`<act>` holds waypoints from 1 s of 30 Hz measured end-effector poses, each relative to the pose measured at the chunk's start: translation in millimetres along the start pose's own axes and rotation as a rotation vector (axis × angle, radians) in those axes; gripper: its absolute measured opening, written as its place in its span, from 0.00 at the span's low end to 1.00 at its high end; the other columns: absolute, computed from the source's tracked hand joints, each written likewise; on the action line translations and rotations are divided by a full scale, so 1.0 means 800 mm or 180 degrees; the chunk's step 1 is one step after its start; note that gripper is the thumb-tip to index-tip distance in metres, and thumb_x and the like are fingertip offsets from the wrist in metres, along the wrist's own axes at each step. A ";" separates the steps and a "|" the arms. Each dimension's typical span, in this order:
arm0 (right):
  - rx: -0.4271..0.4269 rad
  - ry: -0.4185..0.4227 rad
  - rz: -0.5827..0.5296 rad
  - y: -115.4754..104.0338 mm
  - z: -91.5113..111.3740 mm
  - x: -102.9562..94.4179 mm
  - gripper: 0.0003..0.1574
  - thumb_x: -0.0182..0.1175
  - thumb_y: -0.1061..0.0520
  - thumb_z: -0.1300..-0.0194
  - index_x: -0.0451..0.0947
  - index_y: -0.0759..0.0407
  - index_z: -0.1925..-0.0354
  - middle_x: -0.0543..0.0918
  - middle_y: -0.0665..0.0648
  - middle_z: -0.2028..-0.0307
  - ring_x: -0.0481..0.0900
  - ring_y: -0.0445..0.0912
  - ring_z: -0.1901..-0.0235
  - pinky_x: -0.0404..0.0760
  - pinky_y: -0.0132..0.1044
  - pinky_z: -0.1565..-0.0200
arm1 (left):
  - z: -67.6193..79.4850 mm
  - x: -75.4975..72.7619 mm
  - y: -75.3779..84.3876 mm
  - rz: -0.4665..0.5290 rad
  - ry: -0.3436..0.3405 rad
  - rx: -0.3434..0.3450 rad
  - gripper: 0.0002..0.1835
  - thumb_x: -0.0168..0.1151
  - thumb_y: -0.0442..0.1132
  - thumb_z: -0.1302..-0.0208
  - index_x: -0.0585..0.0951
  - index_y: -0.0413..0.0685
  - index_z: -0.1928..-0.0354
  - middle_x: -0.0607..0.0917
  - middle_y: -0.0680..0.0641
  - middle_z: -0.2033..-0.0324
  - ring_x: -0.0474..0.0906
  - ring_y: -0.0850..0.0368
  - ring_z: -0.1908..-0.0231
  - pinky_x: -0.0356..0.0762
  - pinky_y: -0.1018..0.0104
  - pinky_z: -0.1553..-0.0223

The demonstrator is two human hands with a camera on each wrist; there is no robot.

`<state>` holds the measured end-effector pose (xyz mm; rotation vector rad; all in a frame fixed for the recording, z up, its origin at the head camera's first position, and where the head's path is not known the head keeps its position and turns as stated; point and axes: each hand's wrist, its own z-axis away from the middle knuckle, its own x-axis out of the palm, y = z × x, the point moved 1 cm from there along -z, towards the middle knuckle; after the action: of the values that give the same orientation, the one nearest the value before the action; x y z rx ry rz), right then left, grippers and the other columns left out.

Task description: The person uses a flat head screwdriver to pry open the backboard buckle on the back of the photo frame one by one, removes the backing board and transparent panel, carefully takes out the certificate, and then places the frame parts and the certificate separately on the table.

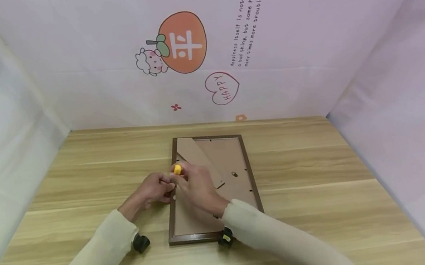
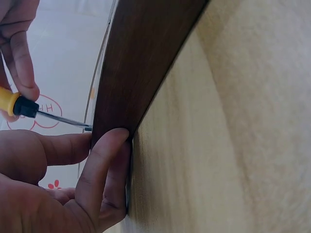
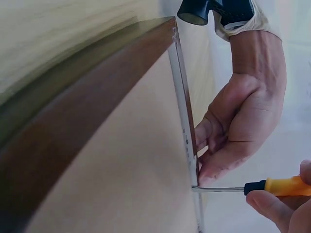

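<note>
A brown picture frame [image 1: 195, 237] lies face down, its tan backing board [image 1: 226, 154] and fold-out stand leg [image 1: 194, 152] showing. My left hand [image 1: 156, 189] pinches the frame's left edge, thumb and fingers around the dark side strip in the left wrist view. My right hand [image 1: 201, 190] grips a screwdriver [image 3: 286, 187] by its yellow handle with a black collar. The thin metal shaft [image 2: 60, 118] reaches the inner edge of the frame, its tip close beside the left fingertips. In the head view the right hand covers part of the board and leg.
Small dark tabs [image 1: 245, 169] sit along the frame's inner edge. A small ring-like fitting [image 1: 234, 174] shows on the board. The wood-grain table [image 1: 305, 173] meets a printed white sheet [image 1: 280, 90] behind and on both sides. Black wrist cameras [image 1: 141, 243] hang at both cuffs.
</note>
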<state>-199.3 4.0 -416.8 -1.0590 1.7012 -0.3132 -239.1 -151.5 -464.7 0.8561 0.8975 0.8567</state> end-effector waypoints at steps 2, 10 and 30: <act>0.0019 -0.0034 0.0075 -0.005 -0.001 0.001 0.07 0.62 0.55 0.33 0.80 0.58 0.60 0.89 0.55 0.61 0.88 0.46 0.60 0.86 0.31 0.62 | 0.000 0.000 0.000 -0.0003 -0.0007 0.0016 0.10 0.53 0.29 0.29 0.75 0.28 0.51 0.80 0.39 0.60 0.81 0.54 0.65 0.86 0.63 0.65; 0.0123 -0.0059 0.0185 -0.013 -0.003 0.003 0.07 0.61 0.53 0.32 0.80 0.56 0.61 0.89 0.54 0.62 0.85 0.39 0.67 0.80 0.24 0.69 | -0.001 0.000 0.000 0.0011 0.0016 0.0022 0.08 0.53 0.28 0.30 0.76 0.30 0.53 0.77 0.43 0.61 0.79 0.53 0.61 0.87 0.60 0.62; 0.0891 -0.0271 -0.1153 0.053 -0.001 -0.026 0.12 0.58 0.55 0.29 0.77 0.61 0.51 0.86 0.60 0.57 0.87 0.47 0.59 0.86 0.33 0.58 | 0.000 0.000 -0.005 0.0030 0.0024 -0.0052 0.14 0.54 0.29 0.30 0.74 0.26 0.47 0.79 0.38 0.58 0.81 0.55 0.66 0.87 0.63 0.63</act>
<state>-219.8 43.9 -431.1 -1.1477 1.3379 -0.7065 -237.8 -152.8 -468.4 0.8439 0.8925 0.8751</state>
